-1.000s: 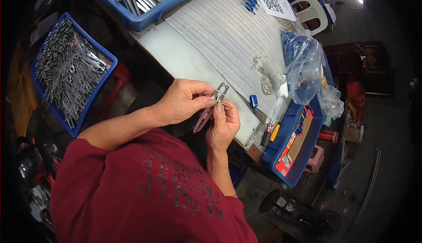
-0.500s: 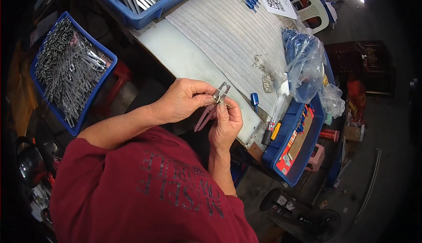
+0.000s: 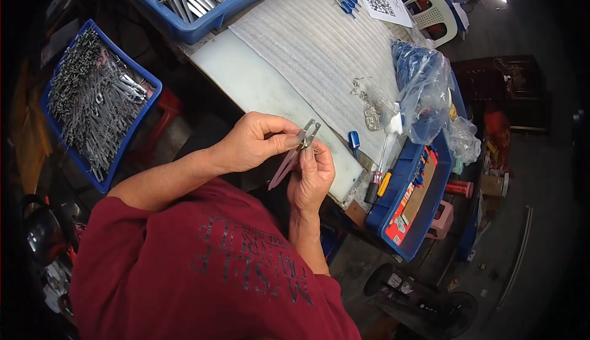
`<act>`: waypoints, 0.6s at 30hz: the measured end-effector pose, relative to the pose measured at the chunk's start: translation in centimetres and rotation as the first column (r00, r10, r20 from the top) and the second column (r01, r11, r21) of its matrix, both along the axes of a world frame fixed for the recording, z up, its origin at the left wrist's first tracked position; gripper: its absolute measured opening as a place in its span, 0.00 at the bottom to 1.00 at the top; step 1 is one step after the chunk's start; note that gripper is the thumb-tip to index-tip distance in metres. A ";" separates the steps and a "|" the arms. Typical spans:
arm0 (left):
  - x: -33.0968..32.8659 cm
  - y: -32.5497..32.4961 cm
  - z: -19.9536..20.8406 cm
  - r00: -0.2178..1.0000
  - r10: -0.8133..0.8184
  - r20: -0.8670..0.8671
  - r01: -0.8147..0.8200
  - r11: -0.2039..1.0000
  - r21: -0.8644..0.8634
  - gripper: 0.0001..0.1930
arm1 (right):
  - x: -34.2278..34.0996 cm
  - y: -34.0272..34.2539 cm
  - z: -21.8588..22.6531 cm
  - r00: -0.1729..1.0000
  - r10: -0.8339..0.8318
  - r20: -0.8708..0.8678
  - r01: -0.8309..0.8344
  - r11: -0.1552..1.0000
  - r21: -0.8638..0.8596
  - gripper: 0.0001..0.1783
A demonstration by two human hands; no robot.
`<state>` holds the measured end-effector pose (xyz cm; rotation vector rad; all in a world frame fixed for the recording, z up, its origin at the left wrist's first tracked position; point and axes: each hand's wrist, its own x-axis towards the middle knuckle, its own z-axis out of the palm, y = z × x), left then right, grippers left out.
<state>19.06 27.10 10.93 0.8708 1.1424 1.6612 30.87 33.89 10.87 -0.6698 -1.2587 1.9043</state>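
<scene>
The metal tool (image 3: 284, 166) is above the near edge of the worktop (image 3: 239, 72), pinched by the left hand (image 3: 255, 142) and right hand (image 3: 312, 177), apparently for steadiness. Farther across the worktop, a foam sheet (image 3: 307, 48) presumably cushions parts.

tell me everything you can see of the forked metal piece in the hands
The forked metal piece is long and slim, with two separated prongs at its far end. It looks like smooth grey metal, pinkish along its near length. It slants from upper right to lower left, with the left hand and right hand gripping it around the middle, where fingers hide part of it.
</scene>
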 end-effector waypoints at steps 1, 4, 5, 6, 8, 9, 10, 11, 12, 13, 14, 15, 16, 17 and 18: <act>-0.1 0.0 -0.3 0.996 -0.057 0.072 0.054 0.998 0.039 0.12 | 0.0 0.0 -0.1 0.999 0.006 -0.043 -0.009 0.998 -0.069 0.08; -0.5 0.5 -1.3 0.995 -0.102 0.012 0.095 0.958 0.271 0.16 | -0.1 0.0 0.1 0.994 0.040 -0.105 -0.058 0.983 -0.176 0.10; -0.6 0.5 -1.3 0.995 -0.102 0.010 0.095 0.957 0.273 0.16 | -0.1 -0.1 0.2 0.990 0.070 -0.123 -0.095 0.972 -0.214 0.11; -0.8 0.6 -1.4 0.983 -0.166 0.082 0.137 0.950 0.281 0.18 | 0.0 0.0 0.1 0.990 0.070 -0.124 -0.096 0.973 -0.212 0.11; -1.1 0.8 -1.4 0.962 -0.228 0.152 0.178 0.941 0.289 0.20 | 0.4 0.3 -0.7 0.976 0.167 -0.138 -0.197 0.949 -0.244 0.13; -1.4 0.8 -1.3 0.938 -0.301 0.171 0.258 0.938 0.233 0.19 | 0.5 0.4 -1.0 0.976 0.168 -0.139 -0.198 0.949 -0.245 0.13; -1.6 0.8 -1.2 0.909 -0.369 0.195 0.337 0.924 0.179 0.19 | 0.5 0.4 -1.2 0.952 0.220 -0.214 -0.276 0.917 -0.289 0.14; -1.6 0.9 -1.2 0.910 -0.367 0.195 0.335 0.925 0.179 0.19 | 0.5 0.4 -1.3 0.920 0.265 -0.290 -0.355 0.876 -0.326 0.15; -1.5 1.0 -1.3 0.903 -0.378 0.203 0.343 0.920 0.188 0.17 | 0.5 0.2 -1.2 0.919 0.267 -0.289 -0.357 0.876 -0.326 0.15; -1.4 1.1 -1.4 0.896 -0.391 0.211 0.353 0.915 0.197 0.15 | 0.4 0.0 -0.9 0.923 0.265 -0.278 -0.351 0.877 -0.329 0.15; -1.5 1.1 -1.3 0.896 -0.391 0.211 0.353 0.915 0.197 0.15 | 0.3 -0.1 -0.8 0.927 0.263 -0.266 -0.345 0.878 -0.333 0.16; -1.5 1.2 -1.1 0.893 -0.389 0.226 0.351 0.917 0.192 0.12 | 0.5 -0.1 -0.7 0.927 0.263 -0.266 -0.344 0.878 -0.332 0.16; -1.6 1.2 -1.0 0.892 -0.383 0.240 0.346 0.920 0.185 0.10 | 0.7 -0.1 -0.7 0.939 0.288 -0.186 -0.336 0.879 -0.337 0.15; -1.6 1.2 -0.8 0.893 -0.381 0.241 0.343 0.921 0.184 0.10 | 0.7 -0.1 -0.8 0.945 0.311 -0.105 -0.328 0.881 -0.340 0.15; -1.5 1.2 -0.5 0.907 -0.345 0.242 0.313 0.936 0.164 0.08 | 0.7 -0.2 -0.8 0.944 0.314 -0.105 -0.330 0.880 -0.341 0.15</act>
